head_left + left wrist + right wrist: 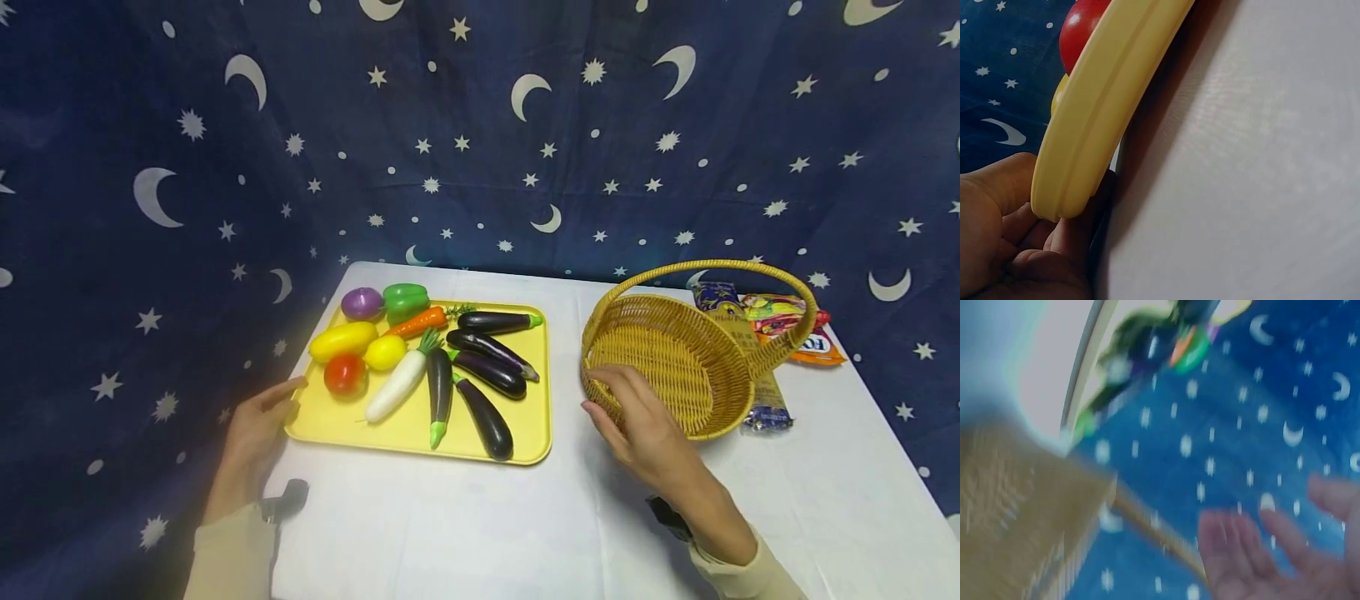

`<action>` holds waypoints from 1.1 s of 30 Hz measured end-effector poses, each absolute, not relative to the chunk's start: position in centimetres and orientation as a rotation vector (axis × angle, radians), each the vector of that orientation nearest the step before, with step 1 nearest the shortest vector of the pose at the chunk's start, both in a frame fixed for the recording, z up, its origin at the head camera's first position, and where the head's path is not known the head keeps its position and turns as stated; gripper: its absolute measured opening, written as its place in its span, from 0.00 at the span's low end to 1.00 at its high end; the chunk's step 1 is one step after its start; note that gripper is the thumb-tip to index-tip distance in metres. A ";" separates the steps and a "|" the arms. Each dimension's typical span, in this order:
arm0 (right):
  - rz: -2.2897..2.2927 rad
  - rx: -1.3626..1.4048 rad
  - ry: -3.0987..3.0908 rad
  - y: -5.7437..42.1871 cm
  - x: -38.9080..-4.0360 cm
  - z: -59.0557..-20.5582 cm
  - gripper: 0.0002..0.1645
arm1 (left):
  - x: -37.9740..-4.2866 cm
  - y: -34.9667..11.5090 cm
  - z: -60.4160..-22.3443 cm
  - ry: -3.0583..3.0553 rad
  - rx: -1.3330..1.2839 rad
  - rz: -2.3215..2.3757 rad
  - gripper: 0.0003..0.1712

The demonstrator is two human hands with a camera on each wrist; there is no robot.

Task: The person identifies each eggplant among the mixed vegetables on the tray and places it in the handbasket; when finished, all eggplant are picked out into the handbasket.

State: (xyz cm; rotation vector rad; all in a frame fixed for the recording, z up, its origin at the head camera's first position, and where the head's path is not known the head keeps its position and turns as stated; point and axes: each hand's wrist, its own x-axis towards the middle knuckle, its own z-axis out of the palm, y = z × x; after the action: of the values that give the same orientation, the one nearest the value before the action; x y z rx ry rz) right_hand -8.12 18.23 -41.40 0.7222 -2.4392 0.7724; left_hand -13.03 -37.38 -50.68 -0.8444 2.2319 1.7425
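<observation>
My left hand (pixel 255 429) pinches the left front corner of a yellow tray (pixel 322 425); in the left wrist view the thumb is against the rim and the fingers are underneath. On the tray lie several eggplants (pixel 483 417), a white radish (pixel 397 386), a carrot (pixel 417 322), a lemon (pixel 386 353), a tomato (pixel 346 376), a long yellow fruit (pixel 342 341), a green bell pepper (pixel 406 302) and a purple onion-like vegetable (pixel 362 304). With bent fingers, my right hand (pixel 652 429) hovers at the near left side of a wicker basket (pixel 615 315); contact is unclear.
Behind the basket, partly hidden by it, lie a blue-and-gold packet (pixel 768 404) and an orange colourful packet (pixel 813 348). The basket's tall handle (pixel 705 265) arches over it. A white-covered table (pixel 450 533) carries everything, backed by a dark blue star-and-moon curtain (pixel 480 108).
</observation>
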 end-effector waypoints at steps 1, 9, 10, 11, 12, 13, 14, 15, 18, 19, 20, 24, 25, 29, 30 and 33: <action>0.823 0.698 -2.435 17.4 -8.2 -41.7 0.31 | -13.1 -37.3 -50.5 2.230 -0.844 1.745 0.32; 1.032 0.574 -2.466 11.7 -9.4 -43.9 0.43 | -13.7 -37.5 -50.2 2.290 -0.797 1.726 0.31; 1.036 0.572 -2.489 11.2 -9.4 -44.2 0.44 | -13.7 -37.6 -50.4 2.294 -0.791 1.712 0.31; 1.032 0.571 -2.515 10.7 -9.4 -44.5 0.43 | -13.5 -37.8 -50.5 2.293 -0.791 1.697 0.31; 1.033 0.571 -2.544 10.3 -9.2 -44.7 0.43 | -13.3 -37.9 -50.7 2.291 -0.787 1.689 0.31; 1.035 0.570 -2.575 9.9 -9.1 -45.0 0.42 | -13.1 -38.1 -50.9 2.291 -0.783 1.673 0.31; 1.034 0.567 -2.605 9.5 -8.9 -45.3 0.42 | -12.9 -38.2 -51.1 2.284 -0.787 1.665 0.32; 1.044 0.562 -2.643 9.1 -8.7 -45.4 0.41 | -12.7 -38.4 -51.2 2.281 -0.786 1.655 0.32; 1.086 0.548 -2.740 8.2 -8.4 -45.9 0.41 | -12.3 -38.5 -51.5 2.284 -0.783 1.635 0.32; 1.094 0.546 -2.767 7.9 -8.3 -46.1 0.41 | -12.3 -38.5 -51.6 2.289 -0.780 1.628 0.32; 1.097 0.548 -2.789 7.7 -8.3 -46.2 0.41 | -12.2 -38.4 -51.6 2.288 -0.781 1.625 0.32; 1.079 0.572 -2.845 6.9 -8.2 -46.8 0.43 | -12.1 -38.3 -51.7 2.305 -0.759 1.615 0.31; 1.069 0.581 -2.857 6.8 -8.1 -47.0 0.43 | -12.1 -38.3 -51.7 2.315 -0.749 1.607 0.31; 1.034 0.624 -2.903 6.3 -7.7 -47.3 0.45 | -11.8 -38.4 -51.6 2.359 -0.711 1.565 0.32; 1.025 0.635 -2.915 6.3 -7.6 -47.3 0.45 | -11.8 -38.5 -51.5 2.373 -0.699 1.556 0.31; 0.984 0.644 -2.935 6.1 -7.5 -47.2 0.45 | -11.7 -38.5 -51.3 2.381 -0.688 1.550 0.31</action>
State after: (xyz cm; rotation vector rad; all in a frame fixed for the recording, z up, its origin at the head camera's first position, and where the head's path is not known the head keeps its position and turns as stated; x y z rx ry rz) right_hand -7.48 6.08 -47.20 0.6444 -2.9347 0.9844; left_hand -11.72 -38.46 -51.35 -0.6879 2.3807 1.5500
